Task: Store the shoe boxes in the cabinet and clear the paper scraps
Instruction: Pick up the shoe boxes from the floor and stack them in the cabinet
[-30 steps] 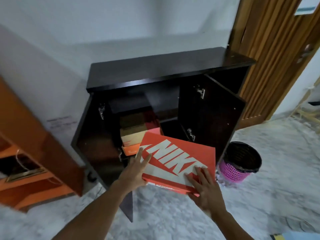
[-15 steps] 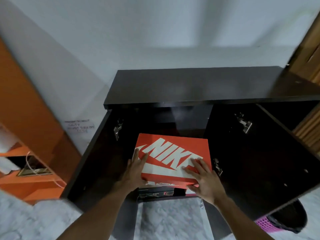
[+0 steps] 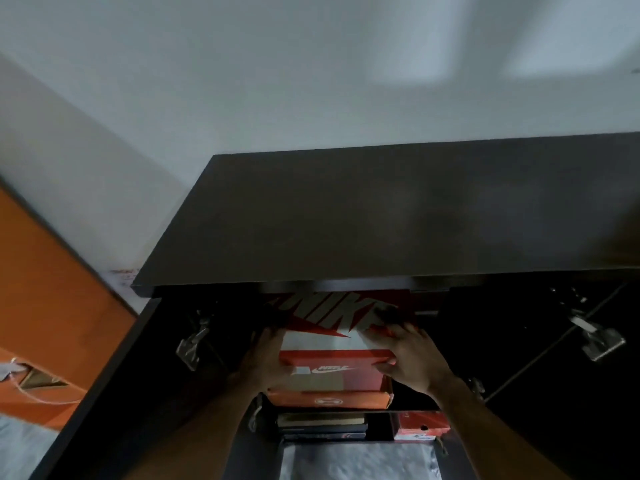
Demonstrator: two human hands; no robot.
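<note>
An orange Nike shoe box (image 3: 334, 315) sits half inside the dark cabinet (image 3: 381, 220), its lid partly under the top panel. It rests on another orange shoe box (image 3: 329, 398) on the upper shelf. My left hand (image 3: 265, 358) grips the box's left front corner. My right hand (image 3: 410, 355) grips the right front corner, fingers over the lid and thumb on the front face. On the lower shelf lie dark flat boxes (image 3: 322, 426) and a small red box (image 3: 420, 427). No paper scraps are in view.
Both cabinet doors stand open, the left door (image 3: 114, 382) and the right door (image 3: 554, 393) flanking my arms. An orange wooden unit (image 3: 45, 289) stands at the left against the white wall. Marble floor (image 3: 356, 462) shows below the cabinet.
I have moved in close and over the cabinet. Both hands have carried the Nike box forward from the opening onto the upper shelf, where it now sits on the other orange box.
</note>
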